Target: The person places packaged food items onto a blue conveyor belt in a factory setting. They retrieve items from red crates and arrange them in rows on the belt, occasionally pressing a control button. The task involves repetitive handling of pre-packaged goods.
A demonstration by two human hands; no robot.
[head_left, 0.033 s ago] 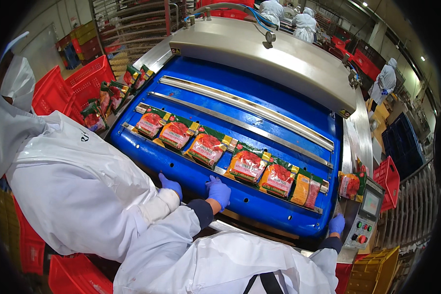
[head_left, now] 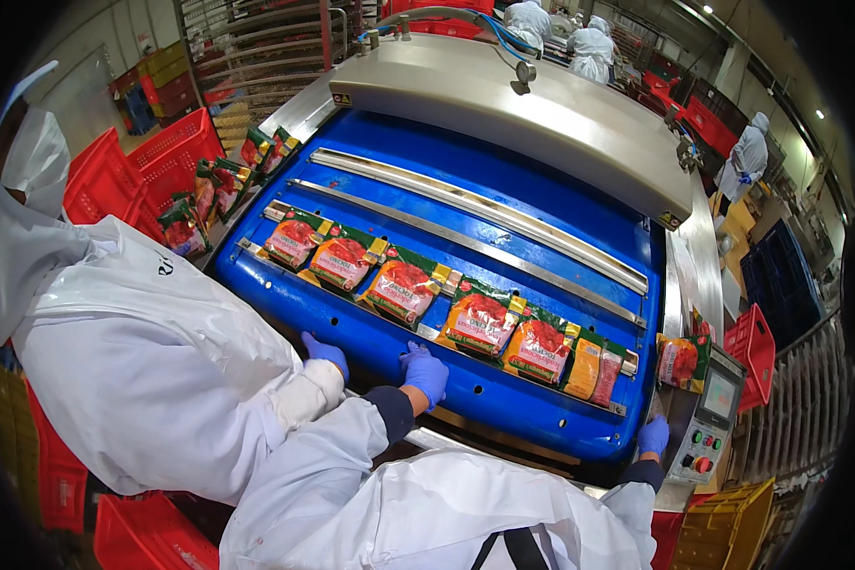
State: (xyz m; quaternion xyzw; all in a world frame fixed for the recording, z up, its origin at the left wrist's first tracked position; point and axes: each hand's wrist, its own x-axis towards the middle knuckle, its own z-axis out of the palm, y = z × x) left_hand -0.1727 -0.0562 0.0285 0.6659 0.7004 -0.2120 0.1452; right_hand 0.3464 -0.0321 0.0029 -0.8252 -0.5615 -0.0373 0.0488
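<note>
My left hand (head_left: 425, 372), in a blue glove, lay flat on the front edge of the blue machine bed (head_left: 541, 218), its grip spread wide and holding nothing. The nearest pouch (head_left: 404, 288), red and green, sat just beyond its fingertips in a row of pouches (head_left: 480, 320) lined along the metal bar (head_left: 465, 249). My right hand (head_left: 654, 436) rested at the bed's right corner, beside the control panel (head_left: 713, 415); I could not tell how its grip stood. A co-worker in a white coat (head_left: 142, 361) stood on my left, a gloved hand (head_left: 325, 351) also on the edge. More pouches (head_left: 209, 195) were heaped by red crates (head_left: 152, 166).
</note>
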